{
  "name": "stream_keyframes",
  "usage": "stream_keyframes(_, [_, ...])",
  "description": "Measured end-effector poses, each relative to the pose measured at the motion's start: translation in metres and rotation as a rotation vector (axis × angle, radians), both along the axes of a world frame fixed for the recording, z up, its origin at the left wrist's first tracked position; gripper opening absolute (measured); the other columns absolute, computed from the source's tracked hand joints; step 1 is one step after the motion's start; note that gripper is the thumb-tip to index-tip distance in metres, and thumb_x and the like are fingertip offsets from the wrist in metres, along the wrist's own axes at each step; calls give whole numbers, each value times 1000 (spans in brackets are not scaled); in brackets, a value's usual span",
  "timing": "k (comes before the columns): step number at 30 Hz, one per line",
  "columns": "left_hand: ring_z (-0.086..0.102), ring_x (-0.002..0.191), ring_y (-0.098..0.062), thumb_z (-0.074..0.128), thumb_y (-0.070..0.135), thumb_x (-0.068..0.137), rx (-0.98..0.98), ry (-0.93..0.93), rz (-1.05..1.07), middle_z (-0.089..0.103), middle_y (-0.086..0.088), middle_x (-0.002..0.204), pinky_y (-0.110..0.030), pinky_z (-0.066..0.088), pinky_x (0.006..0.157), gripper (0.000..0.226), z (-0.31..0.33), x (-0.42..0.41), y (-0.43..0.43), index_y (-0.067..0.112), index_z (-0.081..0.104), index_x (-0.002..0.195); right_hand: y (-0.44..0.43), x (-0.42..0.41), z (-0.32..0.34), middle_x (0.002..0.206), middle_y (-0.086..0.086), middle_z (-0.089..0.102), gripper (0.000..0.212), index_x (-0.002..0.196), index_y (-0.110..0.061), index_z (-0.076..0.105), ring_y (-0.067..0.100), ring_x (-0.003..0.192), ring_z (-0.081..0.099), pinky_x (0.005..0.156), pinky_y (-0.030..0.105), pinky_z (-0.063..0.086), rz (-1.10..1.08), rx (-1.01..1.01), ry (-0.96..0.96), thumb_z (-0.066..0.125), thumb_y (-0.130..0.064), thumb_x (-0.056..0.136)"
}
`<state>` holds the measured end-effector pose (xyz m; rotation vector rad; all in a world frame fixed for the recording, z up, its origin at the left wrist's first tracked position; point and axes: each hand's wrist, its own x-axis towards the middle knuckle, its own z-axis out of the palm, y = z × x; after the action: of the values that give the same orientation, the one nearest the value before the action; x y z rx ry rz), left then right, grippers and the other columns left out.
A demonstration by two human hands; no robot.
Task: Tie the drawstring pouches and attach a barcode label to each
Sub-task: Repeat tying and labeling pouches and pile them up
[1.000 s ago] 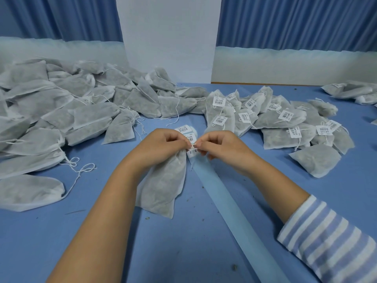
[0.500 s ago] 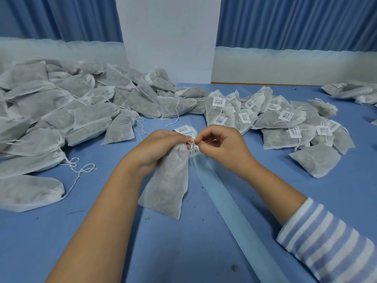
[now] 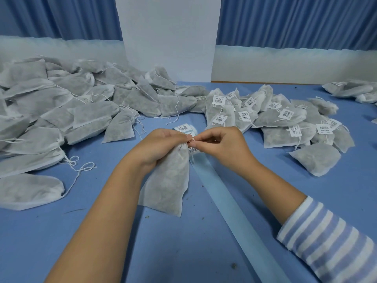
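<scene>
Tension looked key: left hand (image 3: 161,144) gripped the drawstring pouch (image 3: 169,180) by its neck while right hand (image 3: 222,144), at three o'clock, pinched the drawstring (image 3: 191,140).

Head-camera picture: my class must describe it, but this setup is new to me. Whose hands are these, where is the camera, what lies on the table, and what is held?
No machine here: a person works with bare hands, and the camera sits on their head, looking forward and down. The left hand grips the neck of a grey drawstring pouch; the right hand pinches its string at the neck. On the blue table, unlabelled pouches pile up on the left, labelled pouches on the right. A pale blue strip with barcode labels at its far end runs under the hands.
</scene>
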<state>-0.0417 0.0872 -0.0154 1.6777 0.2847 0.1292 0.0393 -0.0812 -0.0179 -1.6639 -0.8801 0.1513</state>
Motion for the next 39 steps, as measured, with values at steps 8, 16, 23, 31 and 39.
stream_keyframes(8, [71, 85, -8, 75, 30, 84, 47, 11, -20, 78, -1, 94, -17, 53, 72, 8, 1, -2, 6, 23, 81, 85, 0, 5, 0, 75, 1, 73, 4, 83, -7, 76, 9, 70, 66, 71, 22, 57, 33, 34, 235, 74, -5, 84])
stream_keyframes(16, [68, 110, -20, 85, 33, 73, 197, 41, -159, 76, -5, 104, -38, 44, 109, 22, 2, -5, 1, 25, 80, 93, 1, 3, 3, 80, 5, 75, 6, 84, -6, 75, 14, 71, 69, 72, 21, 56, 48, 75, 321, 70, -2, 86])
stream_keyframes(23, [66, 79, 2, 77, 29, 83, 275, 33, -123, 77, 10, 85, -13, 45, 77, 7, 4, -5, -2, 24, 81, 81, -1, 3, 8, 74, -1, 69, 8, 81, -8, 72, 11, 74, 64, 68, 21, 54, 4, 61, 419, 67, -6, 87])
stream_keyframes(31, [55, 73, -11, 75, 29, 86, 300, -9, -80, 77, -2, 84, -23, 38, 72, 12, 8, -6, -11, 23, 80, 77, 2, 6, 11, 77, 1, 64, 15, 79, -13, 66, 9, 67, 60, 57, 21, 50, -126, 148, 526, 60, -12, 92])
stream_keyframes(39, [55, 58, -5, 74, 27, 86, 305, -13, -28, 70, 6, 61, -15, 39, 59, 19, 9, -3, -16, 22, 76, 67, 5, 1, 9, 77, 2, 69, 14, 89, -14, 51, 9, 64, 65, 52, 21, 51, -145, 191, 460, 46, -14, 102])
